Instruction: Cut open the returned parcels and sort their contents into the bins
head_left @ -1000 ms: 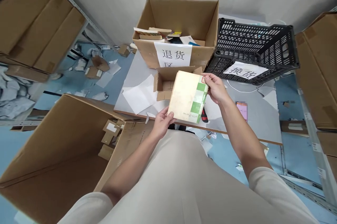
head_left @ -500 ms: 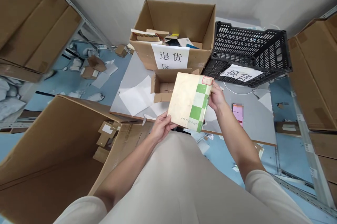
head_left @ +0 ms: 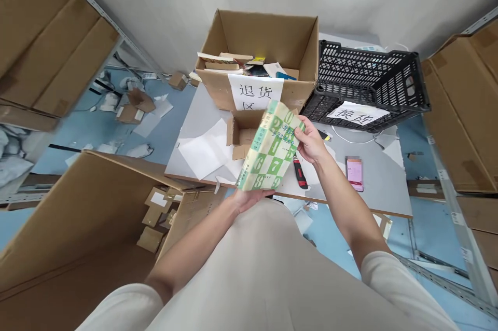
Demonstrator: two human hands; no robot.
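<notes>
A thick book (head_left: 272, 152) with a green-and-cream checkered cover of large digits is tilted up in front of me, its spine to the left. My right hand (head_left: 310, 140) grips its right edge, thumb on the cover. Beneath the lower edge, my left hand (head_left: 249, 199) supports it, the fingers partly hidden under the book. Just behind the book stands a small open carton (head_left: 241, 136), partly covered by it. A red and black utility knife (head_left: 300, 173) lies on the table to the right of the book.
A large carton (head_left: 218, 84) of books and a black plastic crate (head_left: 365, 95), both with paper signs, stand at the table's (head_left: 383, 180) back. White paper (head_left: 204, 149) and a phone (head_left: 354, 174) lie on it. A deep cardboard box (head_left: 89, 206) is at my left.
The book has been turned over from its plain cream side to the checkered digit cover, spine now showing. My left hand has shifted from the corner to underneath. The knife has come into view.
</notes>
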